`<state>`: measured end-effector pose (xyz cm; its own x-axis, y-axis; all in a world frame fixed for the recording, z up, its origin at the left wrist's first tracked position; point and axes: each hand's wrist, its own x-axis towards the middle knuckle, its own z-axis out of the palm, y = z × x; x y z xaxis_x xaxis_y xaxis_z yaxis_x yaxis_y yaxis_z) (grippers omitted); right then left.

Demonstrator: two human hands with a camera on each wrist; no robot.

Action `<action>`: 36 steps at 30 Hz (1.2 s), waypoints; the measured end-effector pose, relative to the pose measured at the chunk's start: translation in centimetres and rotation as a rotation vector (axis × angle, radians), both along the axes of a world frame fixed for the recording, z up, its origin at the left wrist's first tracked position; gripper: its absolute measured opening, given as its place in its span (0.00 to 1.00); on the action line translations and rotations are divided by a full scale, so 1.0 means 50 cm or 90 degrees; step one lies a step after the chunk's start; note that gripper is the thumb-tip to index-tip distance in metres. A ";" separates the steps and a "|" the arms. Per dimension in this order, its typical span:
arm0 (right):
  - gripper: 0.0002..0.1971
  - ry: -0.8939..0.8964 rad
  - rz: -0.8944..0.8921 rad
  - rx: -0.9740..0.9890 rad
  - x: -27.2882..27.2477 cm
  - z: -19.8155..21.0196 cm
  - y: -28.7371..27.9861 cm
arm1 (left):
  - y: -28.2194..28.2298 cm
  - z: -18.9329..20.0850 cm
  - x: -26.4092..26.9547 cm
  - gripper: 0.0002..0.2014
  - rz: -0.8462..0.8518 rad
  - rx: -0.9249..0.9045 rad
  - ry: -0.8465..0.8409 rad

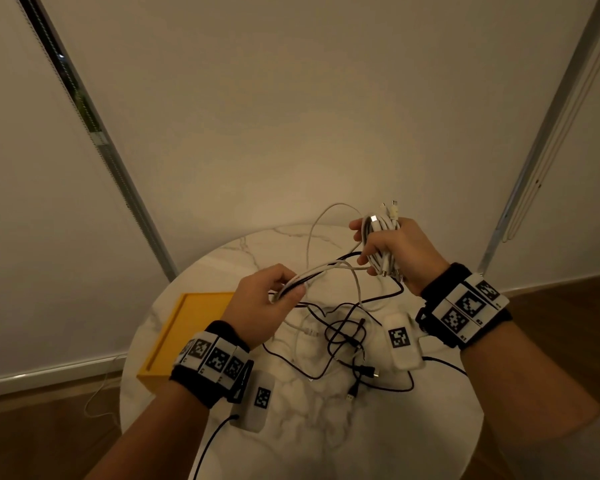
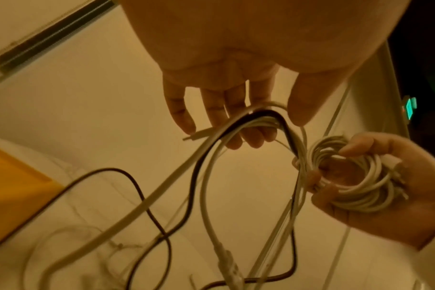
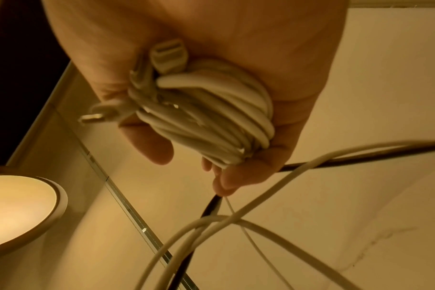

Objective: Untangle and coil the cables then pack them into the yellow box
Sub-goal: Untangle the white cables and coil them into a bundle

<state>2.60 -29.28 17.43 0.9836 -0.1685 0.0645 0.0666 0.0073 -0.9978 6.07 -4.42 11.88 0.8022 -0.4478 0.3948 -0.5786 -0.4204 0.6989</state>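
The coil of white cable sits in the right hand, held above the far right part of the round marble bench; the fingers are curled round the loops and the thumb lies over them. In the head view the coil stands roughly upright, its long axis running from the fingers up to the plug ends that stick out at the top. The right wrist view alone shows how tightly the turns are stacked across the palm, with a flat connector tucked at the heel of the hand and a metal-tipped plug poking out sideways; it also takes in a lit round lamp off to the side, which the head view misses. From the coil a bunch of loose strands, white with one black, runs down and leftward to the left hand, whose fingers are bent round the bunch and grip it. The left wrist view shows these strands arching over the fingertips and falling away toward the bench. Below both hands a tangle of black cables lies spread on the marble, its plugs pointing various ways, beside two white tagged blocks. The yellow box stands open at the bench's left edge, partly hidden by the left wrist.
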 end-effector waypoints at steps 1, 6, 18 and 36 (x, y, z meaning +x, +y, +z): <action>0.23 -0.002 0.006 -0.007 -0.001 0.002 -0.002 | -0.002 0.004 -0.004 0.05 -0.009 -0.034 0.019; 0.25 -0.009 0.018 -0.023 0.000 0.012 -0.003 | -0.011 0.013 -0.009 0.11 -0.019 -0.123 0.094; 0.19 -0.019 0.016 -0.047 -0.007 0.027 -0.011 | 0.000 0.012 0.002 0.09 0.098 0.087 -0.214; 0.24 -0.110 -0.152 0.044 -0.003 0.083 -0.057 | 0.038 -0.051 0.035 0.11 0.035 0.072 -0.044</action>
<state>2.46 -32.12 21.58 0.8911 -0.4040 0.2068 0.2427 0.0391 -0.9693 7.80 -2.52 9.34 0.8000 -0.4480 0.3991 -0.5969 -0.5269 0.6051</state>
